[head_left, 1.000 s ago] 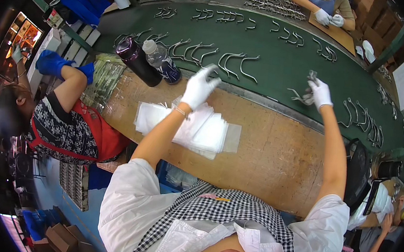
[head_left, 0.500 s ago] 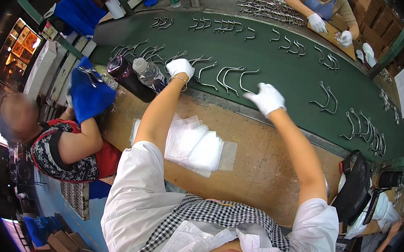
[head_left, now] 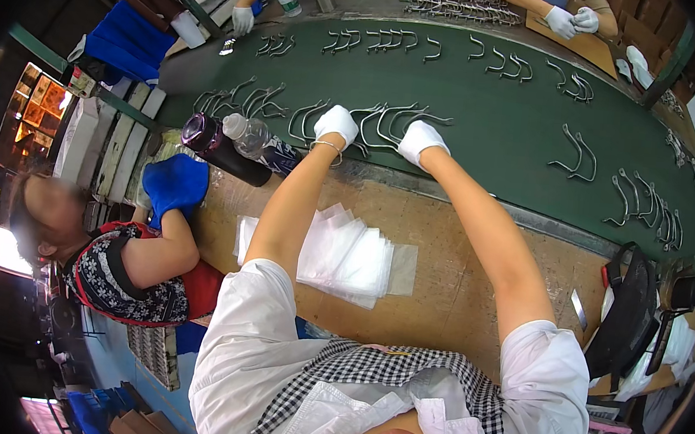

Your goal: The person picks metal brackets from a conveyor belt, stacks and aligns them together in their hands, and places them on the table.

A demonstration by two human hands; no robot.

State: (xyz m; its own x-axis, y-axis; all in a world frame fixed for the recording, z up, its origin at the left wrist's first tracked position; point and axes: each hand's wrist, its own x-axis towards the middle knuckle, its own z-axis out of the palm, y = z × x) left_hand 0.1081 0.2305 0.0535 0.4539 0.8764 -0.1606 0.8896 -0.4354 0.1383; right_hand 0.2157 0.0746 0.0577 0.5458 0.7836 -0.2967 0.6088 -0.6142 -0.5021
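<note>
Both my hands wear white gloves and are over the near side of the green belt (head_left: 485,159). My left hand (head_left: 336,125) is closed among bent shiny metal rods, its fingertips partly hidden. A little to its right, my right hand (head_left: 422,143) is closed at the near ends of several bent metal rods (head_left: 385,121), which lie between the two hands. More such rods (head_left: 302,118) lie just left of my left hand. Below my forearms a stack of clear plastic bags (head_left: 344,258) rests on the wooden table (head_left: 457,284).
A dark flask (head_left: 225,148) and a clear bottle (head_left: 263,145) stand left of my left forearm. More bent rods (head_left: 646,206) lie on the belt at right. A black bag (head_left: 623,324) is at the table's right end. Co-workers sit at left and across the belt.
My right hand has moved left, close to my left hand, and closed at the rods, which now sit bunched between both hands. The co-worker at left has lowered the blue cloth.
</note>
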